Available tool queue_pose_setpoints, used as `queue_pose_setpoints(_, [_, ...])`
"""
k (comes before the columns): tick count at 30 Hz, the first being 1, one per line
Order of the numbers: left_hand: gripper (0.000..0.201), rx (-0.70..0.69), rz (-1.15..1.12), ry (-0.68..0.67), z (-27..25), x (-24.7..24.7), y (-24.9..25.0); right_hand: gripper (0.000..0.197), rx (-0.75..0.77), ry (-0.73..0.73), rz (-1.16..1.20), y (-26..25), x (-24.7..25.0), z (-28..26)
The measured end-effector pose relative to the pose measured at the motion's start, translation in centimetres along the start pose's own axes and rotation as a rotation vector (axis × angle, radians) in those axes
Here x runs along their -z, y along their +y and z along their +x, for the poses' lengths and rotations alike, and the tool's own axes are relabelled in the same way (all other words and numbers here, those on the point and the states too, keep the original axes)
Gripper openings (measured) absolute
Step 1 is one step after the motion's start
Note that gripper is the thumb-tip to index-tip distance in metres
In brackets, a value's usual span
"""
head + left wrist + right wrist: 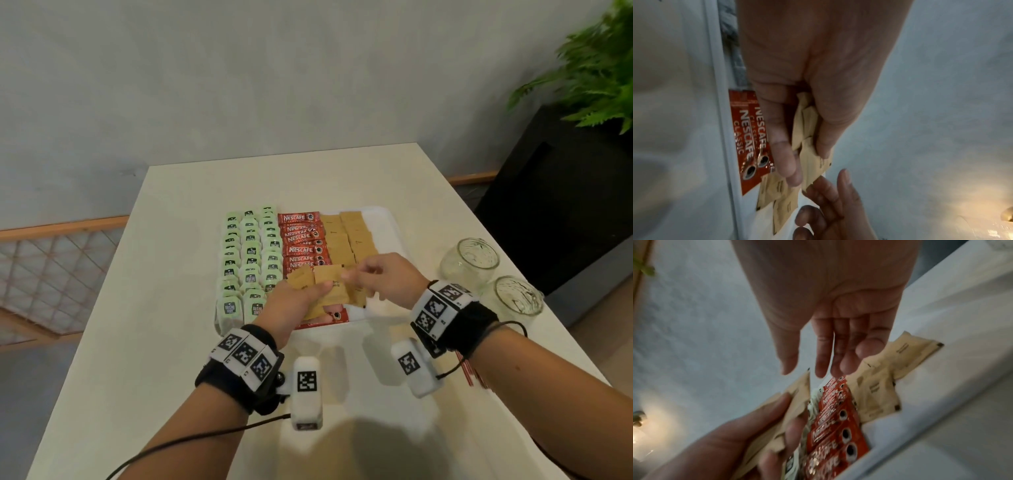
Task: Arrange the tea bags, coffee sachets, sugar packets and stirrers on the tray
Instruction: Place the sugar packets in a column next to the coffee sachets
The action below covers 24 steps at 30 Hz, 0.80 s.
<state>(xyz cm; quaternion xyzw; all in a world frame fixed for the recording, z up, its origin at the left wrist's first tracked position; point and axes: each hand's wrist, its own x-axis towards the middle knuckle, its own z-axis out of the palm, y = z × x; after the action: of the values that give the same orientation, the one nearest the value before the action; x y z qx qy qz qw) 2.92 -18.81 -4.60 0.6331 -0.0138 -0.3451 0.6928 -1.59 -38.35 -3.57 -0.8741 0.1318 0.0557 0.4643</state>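
Note:
A white tray [390,233] holds three columns of green tea bags [250,260], a column of red coffee sachets [301,246] and brown sugar packets [346,236]. My left hand [308,291] hovers over the tray's near end and grips a bunch of sugar packets [325,277] between thumb and fingers [785,159]. My right hand [359,274] reaches in from the right with straight fingers [822,353]; its fingertips touch the end of one held packet [813,165]. Red-and-white striped stirrers [472,373] lie on the table, partly hidden under my right wrist.
Two glass jars [469,260] [517,298] lie on their sides on the table to the right of the tray. A black planter [555,192] with a green plant stands beyond the table's right edge. Loose sugar packets [879,386] lie beside the sachets [834,426].

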Motion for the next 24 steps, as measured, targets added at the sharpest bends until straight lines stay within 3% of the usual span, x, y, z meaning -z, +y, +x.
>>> queue_pose_setpoints(4, [0.023,-0.016,0.081,-0.020,-0.5,-1.5,0.0,0.028,0.032,-0.041,0.068,0.7,-0.7,-1.3])
queue_pose_setpoints(7, [0.009,-0.047,0.287,0.011,-0.6,-1.6,0.2,0.024,0.022,-0.026,0.143,1.0,0.1,-1.6])
queue_pose_setpoints(11, [0.008,-0.331,0.653,0.157,-0.4,-1.6,1.2,0.023,0.049,-0.040,0.045,1.2,1.6,-1.9])
queue_pose_setpoints(14, [0.024,-0.408,0.911,0.051,-0.3,-2.4,2.3,0.016,0.101,-0.059,0.015,1.0,2.4,-2.0])
queue_pose_setpoints(16, [0.018,-0.396,0.978,-0.041,-0.3,-3.2,2.8,0.011,0.128,-0.052,0.044,0.6,3.0,-1.9])
queue_pose_setpoints(21, [0.016,-0.336,0.705,-0.018,0.5,-4.3,3.0,0.012,0.141,0.218,0.210,0.2,3.9,-1.0])
queue_pose_setpoints(24, [0.017,-0.434,1.007,0.115,1.9,-4.1,3.1,0.009,0.077,0.337,0.166,1.8,4.5,0.3])
